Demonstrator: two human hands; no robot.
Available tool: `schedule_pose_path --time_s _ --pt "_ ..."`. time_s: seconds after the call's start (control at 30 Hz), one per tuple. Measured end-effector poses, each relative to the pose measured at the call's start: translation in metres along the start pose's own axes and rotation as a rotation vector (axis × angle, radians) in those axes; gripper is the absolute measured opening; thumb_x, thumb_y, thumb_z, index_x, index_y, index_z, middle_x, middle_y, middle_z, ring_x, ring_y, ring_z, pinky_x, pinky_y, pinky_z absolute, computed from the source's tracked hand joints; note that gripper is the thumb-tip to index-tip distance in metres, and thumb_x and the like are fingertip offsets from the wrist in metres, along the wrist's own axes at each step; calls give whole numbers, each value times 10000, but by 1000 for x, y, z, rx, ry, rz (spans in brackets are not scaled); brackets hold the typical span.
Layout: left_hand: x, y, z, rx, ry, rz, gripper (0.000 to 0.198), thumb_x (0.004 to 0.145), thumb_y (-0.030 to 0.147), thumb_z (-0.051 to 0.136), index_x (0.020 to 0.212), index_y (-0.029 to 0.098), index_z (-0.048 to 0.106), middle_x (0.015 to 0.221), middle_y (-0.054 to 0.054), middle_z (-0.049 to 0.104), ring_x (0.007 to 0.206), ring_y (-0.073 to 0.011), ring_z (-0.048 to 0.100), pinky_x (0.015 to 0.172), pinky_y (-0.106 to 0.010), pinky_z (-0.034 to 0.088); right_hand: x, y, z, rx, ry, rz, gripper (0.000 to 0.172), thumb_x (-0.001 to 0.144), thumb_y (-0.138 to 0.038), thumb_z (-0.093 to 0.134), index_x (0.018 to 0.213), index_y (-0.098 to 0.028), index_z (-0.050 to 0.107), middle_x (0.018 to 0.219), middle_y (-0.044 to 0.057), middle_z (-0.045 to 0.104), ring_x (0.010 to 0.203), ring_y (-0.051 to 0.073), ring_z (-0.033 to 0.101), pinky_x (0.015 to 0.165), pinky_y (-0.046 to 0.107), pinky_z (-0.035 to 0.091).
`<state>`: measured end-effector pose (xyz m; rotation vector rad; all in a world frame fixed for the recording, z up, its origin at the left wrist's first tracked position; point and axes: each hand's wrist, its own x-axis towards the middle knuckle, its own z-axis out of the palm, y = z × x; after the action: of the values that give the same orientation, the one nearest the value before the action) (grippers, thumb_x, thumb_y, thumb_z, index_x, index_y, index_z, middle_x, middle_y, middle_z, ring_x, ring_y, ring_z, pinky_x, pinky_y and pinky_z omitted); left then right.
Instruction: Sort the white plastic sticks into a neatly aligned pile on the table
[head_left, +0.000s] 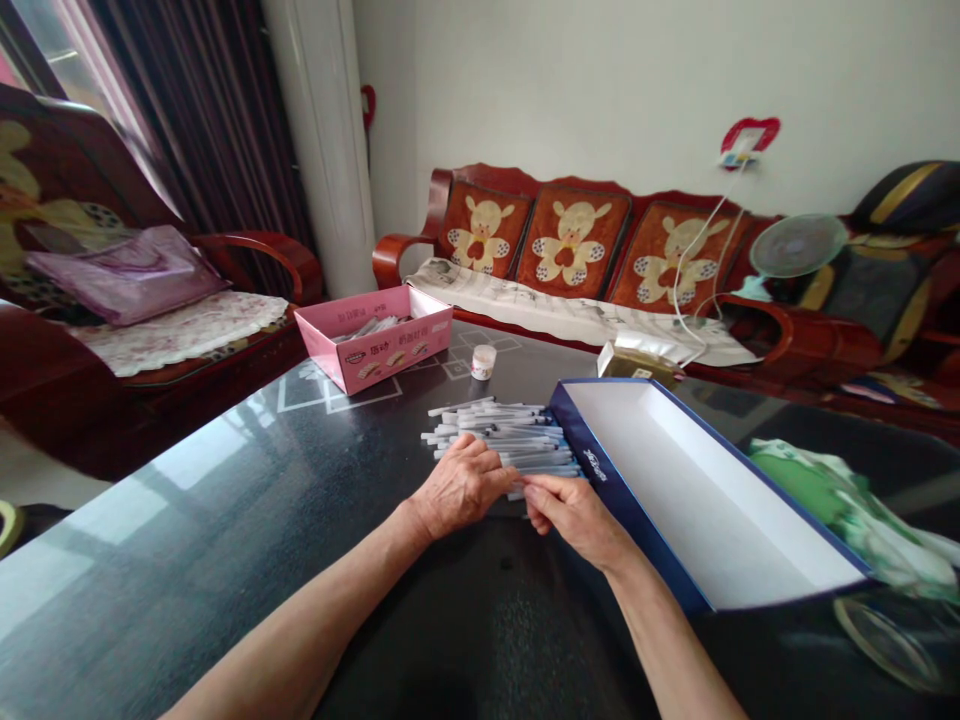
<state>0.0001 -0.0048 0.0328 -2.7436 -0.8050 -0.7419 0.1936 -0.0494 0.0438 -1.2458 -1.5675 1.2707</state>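
While the left grip (461, 487) lies released on slim white sticks (502, 425) | right grip (574, 517) touches them, clench unclear | open blue-edged box (697, 490) just right, within reach

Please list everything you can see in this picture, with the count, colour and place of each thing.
slim tubes, perhaps pens: many, white and grey-blue, loose pile on the table
glossy table: one, black, under the tubes
open box: one, blue and white, right of the tubes
cardboard box: one, pink, far left on the table
lidded jar: one, white, beside the cardboard box
foil packet: one, gold, far table edge
wooden sofa: one, reddish brown, behind the table
cushions: three, orange, on the sofa
fabric bag: one, purple, on the left chair
left hand: one, on the tubes
right hand: one, touching the tubes
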Motion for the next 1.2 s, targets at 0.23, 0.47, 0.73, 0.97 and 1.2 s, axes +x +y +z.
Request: schedule_pose_path --time_s 0.23,0.47,0.73,0.97,1.2 --pt "-6 -17 -7 -14 -64 -83 316 968 334 346 917 207 631 650 2 554 604 -120 511 556 -241 328 3 12 -15 -52 191 6 280 730 -376 662 908 -177 742 600 -8 628 536 129 555 538 265 459" --pt "-7 -15 -3 -81 37 -94 294 961 329 356 995 181 608 721 -22 596 668 -133 553 641 -244 403 8 19 -17 -65 342 -66 353 797 -412 586 1043 -178 685 770 40 697 683 176 644 636 297 510" --pt "-9 -10 2 -172 -49 -66 240 936 294 389 978 174 593 781 -38 603 736 -163 562 658 -265 424 -1 8 -24 -444 105 -12 183 812 -278 520 919 -194 643 791 19 704 730 165 639 672 262 457" --pt "-13 -17 2 -181 -8 -146 170 879 247 453 922 170 599 771 -37 582 732 -168 549 645 -268 420 -11 -3 -14 -653 -190 -21 182 695 -153 571 804 -205 708 738 -8 680 683 144 598 613 225 398" --pt "-12 -16 1 -312 35 -178 147 831 215 495 889 163 620 741 -30 589 701 -149 546 647 -256 417 -7 3 3 -682 -92 -149 188 714 -125 578 809 -208 717 832 10 654 767 139 594 711 225 411"
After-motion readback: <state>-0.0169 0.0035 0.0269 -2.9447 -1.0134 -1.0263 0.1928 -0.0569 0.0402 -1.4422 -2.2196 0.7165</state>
